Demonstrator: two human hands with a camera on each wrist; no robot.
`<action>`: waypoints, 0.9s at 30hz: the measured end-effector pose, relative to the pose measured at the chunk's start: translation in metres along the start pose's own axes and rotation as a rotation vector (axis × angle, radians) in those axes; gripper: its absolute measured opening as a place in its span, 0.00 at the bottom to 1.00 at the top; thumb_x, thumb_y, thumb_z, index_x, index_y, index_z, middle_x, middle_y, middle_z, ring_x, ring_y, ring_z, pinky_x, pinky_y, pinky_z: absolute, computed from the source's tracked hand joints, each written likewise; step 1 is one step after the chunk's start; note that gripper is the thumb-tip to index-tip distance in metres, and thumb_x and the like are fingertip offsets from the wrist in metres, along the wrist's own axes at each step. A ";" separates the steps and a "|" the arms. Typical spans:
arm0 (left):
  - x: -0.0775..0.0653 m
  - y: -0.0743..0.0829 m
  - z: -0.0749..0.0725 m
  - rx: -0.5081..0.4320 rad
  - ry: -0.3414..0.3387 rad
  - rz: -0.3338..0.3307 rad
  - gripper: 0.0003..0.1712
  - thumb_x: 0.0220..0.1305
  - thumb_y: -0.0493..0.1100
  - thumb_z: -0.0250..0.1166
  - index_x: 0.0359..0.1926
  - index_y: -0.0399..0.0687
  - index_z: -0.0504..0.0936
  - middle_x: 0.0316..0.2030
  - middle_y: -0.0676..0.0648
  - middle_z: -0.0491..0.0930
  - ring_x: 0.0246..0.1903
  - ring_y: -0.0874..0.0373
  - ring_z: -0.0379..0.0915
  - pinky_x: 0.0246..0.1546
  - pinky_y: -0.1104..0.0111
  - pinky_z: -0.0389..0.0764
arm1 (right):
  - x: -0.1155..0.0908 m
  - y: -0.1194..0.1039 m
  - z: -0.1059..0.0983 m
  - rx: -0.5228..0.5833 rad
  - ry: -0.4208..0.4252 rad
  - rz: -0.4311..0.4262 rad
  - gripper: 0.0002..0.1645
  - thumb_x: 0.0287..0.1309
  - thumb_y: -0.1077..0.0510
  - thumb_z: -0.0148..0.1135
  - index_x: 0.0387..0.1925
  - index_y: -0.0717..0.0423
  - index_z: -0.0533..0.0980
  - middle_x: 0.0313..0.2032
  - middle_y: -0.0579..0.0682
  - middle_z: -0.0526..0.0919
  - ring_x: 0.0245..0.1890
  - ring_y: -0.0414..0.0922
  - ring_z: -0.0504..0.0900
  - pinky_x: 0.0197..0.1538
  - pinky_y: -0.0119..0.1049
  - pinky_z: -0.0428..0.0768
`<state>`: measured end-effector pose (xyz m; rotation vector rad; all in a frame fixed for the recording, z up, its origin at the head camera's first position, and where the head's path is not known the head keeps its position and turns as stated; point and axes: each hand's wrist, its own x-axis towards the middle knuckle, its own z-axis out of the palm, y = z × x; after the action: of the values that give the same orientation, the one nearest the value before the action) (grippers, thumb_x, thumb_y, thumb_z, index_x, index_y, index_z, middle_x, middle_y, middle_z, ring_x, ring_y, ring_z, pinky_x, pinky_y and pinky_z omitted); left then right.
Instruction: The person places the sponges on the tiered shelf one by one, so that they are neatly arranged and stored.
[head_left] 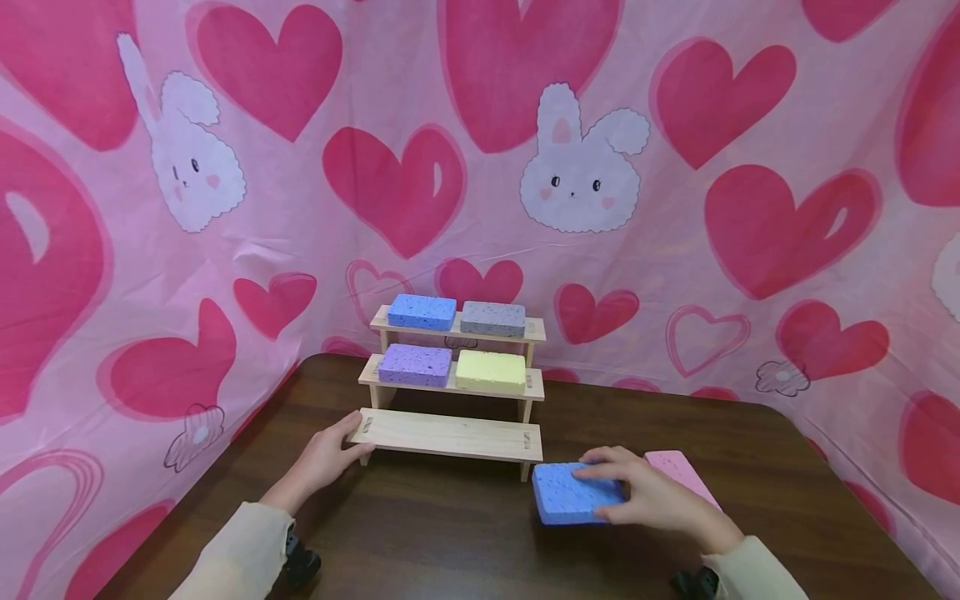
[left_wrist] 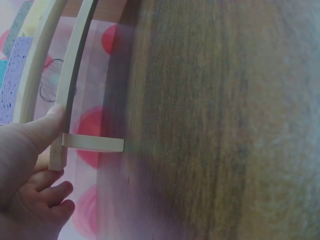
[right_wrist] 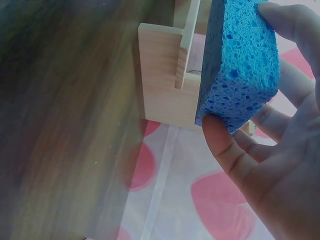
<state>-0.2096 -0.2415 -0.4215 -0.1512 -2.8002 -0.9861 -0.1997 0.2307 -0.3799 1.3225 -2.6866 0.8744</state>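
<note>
A three-step wooden rack (head_left: 450, 433) stands on the table. My left hand (head_left: 330, 457) pinches the left end of its bottom step, thumb at the front edge, as the step (left_wrist: 75, 75) also shows in the left wrist view. In my right hand (head_left: 637, 492) is a blue sponge (head_left: 562, 493), held by thumb and fingers in front of the rack's right end. The right wrist view shows that sponge (right_wrist: 245, 65) up close, its pores visible. A pink sponge (head_left: 681, 473) lies on the table behind the right hand, partly hidden by it.
The top step carries another blue sponge (head_left: 422, 311) and a grey sponge (head_left: 492, 318). On the middle step sit a purple sponge (head_left: 414, 365) and a yellow sponge (head_left: 491, 372). The dark wooden table (head_left: 420, 533) ends at a pink heart-print cloth (head_left: 480, 192) behind.
</note>
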 end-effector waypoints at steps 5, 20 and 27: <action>0.000 0.001 0.000 0.005 0.015 0.019 0.39 0.57 0.46 0.66 0.62 0.28 0.62 0.61 0.31 0.61 0.60 0.37 0.57 0.57 0.48 0.61 | 0.008 -0.005 -0.003 -0.001 -0.016 0.031 0.26 0.50 0.48 0.67 0.53 0.47 0.77 0.52 0.52 0.71 0.48 0.49 0.68 0.43 0.37 0.77; -0.001 -0.001 0.001 0.005 0.017 0.025 0.39 0.56 0.45 0.66 0.62 0.28 0.62 0.61 0.31 0.61 0.60 0.36 0.57 0.57 0.48 0.61 | 0.035 -0.017 -0.008 -0.097 0.027 0.012 0.28 0.46 0.47 0.69 0.52 0.46 0.78 0.50 0.47 0.73 0.48 0.45 0.69 0.44 0.39 0.78; -0.001 -0.002 0.001 0.007 0.026 0.035 0.38 0.57 0.45 0.66 0.62 0.27 0.63 0.61 0.31 0.61 0.60 0.37 0.58 0.57 0.49 0.61 | 0.047 -0.024 -0.009 -0.124 0.033 -0.024 0.27 0.47 0.47 0.69 0.52 0.47 0.78 0.50 0.49 0.73 0.47 0.46 0.70 0.44 0.39 0.78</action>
<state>-0.2089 -0.2422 -0.4236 -0.1843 -2.7676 -0.9630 -0.2143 0.1896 -0.3490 1.2998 -2.6466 0.7085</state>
